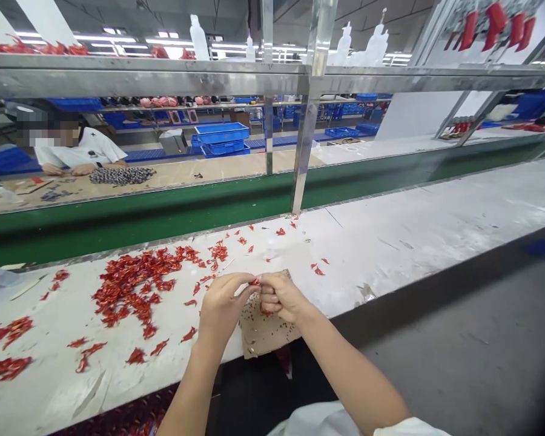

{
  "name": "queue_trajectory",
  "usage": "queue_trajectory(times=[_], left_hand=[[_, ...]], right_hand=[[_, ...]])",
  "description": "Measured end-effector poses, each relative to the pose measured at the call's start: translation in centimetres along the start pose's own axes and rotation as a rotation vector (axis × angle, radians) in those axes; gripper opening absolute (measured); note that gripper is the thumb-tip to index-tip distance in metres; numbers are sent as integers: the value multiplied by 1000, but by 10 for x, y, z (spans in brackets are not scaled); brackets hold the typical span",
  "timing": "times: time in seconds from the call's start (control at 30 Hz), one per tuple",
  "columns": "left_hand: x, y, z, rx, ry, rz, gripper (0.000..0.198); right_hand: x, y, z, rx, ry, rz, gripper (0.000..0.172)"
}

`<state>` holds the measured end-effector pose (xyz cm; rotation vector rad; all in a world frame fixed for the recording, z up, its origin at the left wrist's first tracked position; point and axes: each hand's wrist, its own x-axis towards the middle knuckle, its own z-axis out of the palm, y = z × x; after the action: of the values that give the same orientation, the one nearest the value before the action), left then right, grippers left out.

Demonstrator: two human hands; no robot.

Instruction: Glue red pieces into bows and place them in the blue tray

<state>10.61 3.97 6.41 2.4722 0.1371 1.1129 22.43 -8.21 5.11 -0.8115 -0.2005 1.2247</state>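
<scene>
My left hand (221,303) and my right hand (284,295) meet over a speckled brown cardboard sheet (266,339) at the bench's front edge. Thumb and forefinger of each are pinched on one small glossy red piece (255,281), mostly hidden by the fingertips. Curled against the palm are the other right fingers, with a bit of red (266,312) showing beneath them. To the left, a heap of similar shiny red pieces (134,281) is spread on the white bench top (367,254). What the pieces are exactly, I cannot make out.
A metal post (305,145) rises at the bench's back edge, carrying a shelf rail (163,75) with white bottles (198,39). Beyond the green belt (186,209), a person (79,148) works beside a grey pile (122,175). Blue crates (222,138) stand further back.
</scene>
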Motion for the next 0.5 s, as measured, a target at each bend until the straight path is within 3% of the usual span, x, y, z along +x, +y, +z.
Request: queue_trajectory(times=[0.17, 0.3, 0.4, 0.5], left_hand=[[4, 17, 3, -94, -59, -82, 10], [1, 25, 7, -171, -60, -278, 5], [-11, 9, 10, -87, -12, -524, 12], [-22, -28, 11, 99, 31, -664, 19]], right_hand=[[10, -3, -20, 53, -96, 198, 28], [5, -3, -36, 64, -90, 195, 22], [-13, -12, -63, 29, -12, 125, 18], [-33, -30, -101, -60, 121, 26, 23]])
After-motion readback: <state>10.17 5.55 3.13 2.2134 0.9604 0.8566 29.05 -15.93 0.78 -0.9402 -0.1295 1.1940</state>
